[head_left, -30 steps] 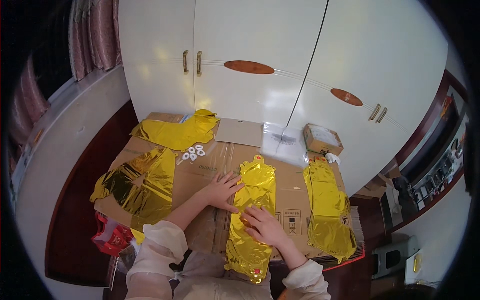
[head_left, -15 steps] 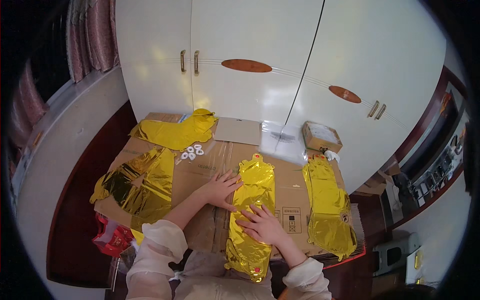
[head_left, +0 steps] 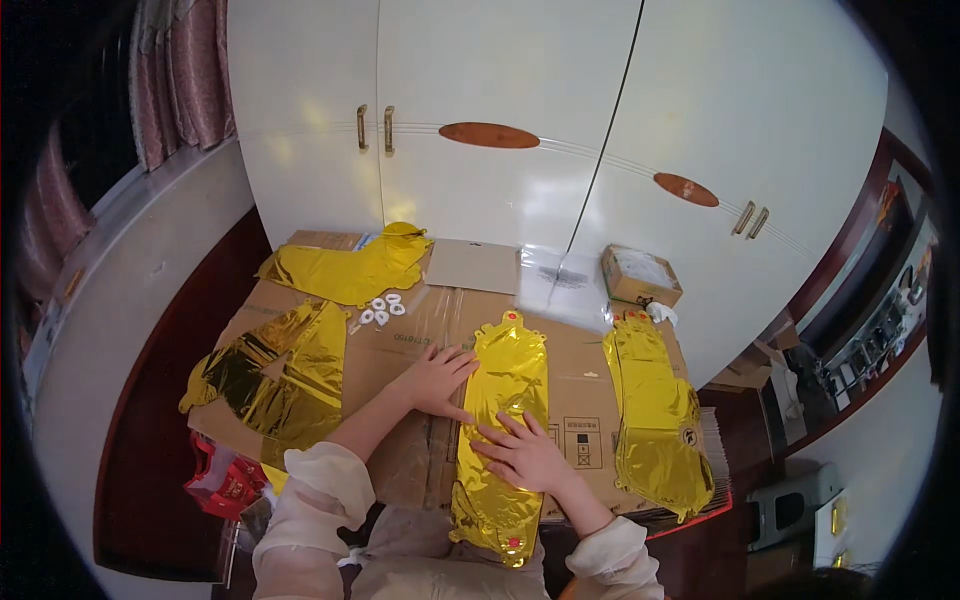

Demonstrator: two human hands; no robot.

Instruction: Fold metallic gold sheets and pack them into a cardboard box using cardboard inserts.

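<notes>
A gold foil balloon, deflated and folded into a long strip, lies on the cardboard in front of me. Its lower end hangs past the near edge. My left hand rests with spread fingers at its left edge, the fingertips touching the foil. My right hand lies flat on its middle, fingers apart. Farther right lies a stack of folded gold foil balloons. On the left are a flat gold foil balloon with a triangular hole and, behind it, another gold foil piece.
Cardboard covers the work surface. Several small white rings sit near the back. Behind them are a grey card, clear plastic bags and a small open box. A red bag hangs at the left; white cabinets stand behind.
Both hands stay on the folded balloon in nearly the same place. The view has shifted very slightly; nothing was picked up or let go.
</notes>
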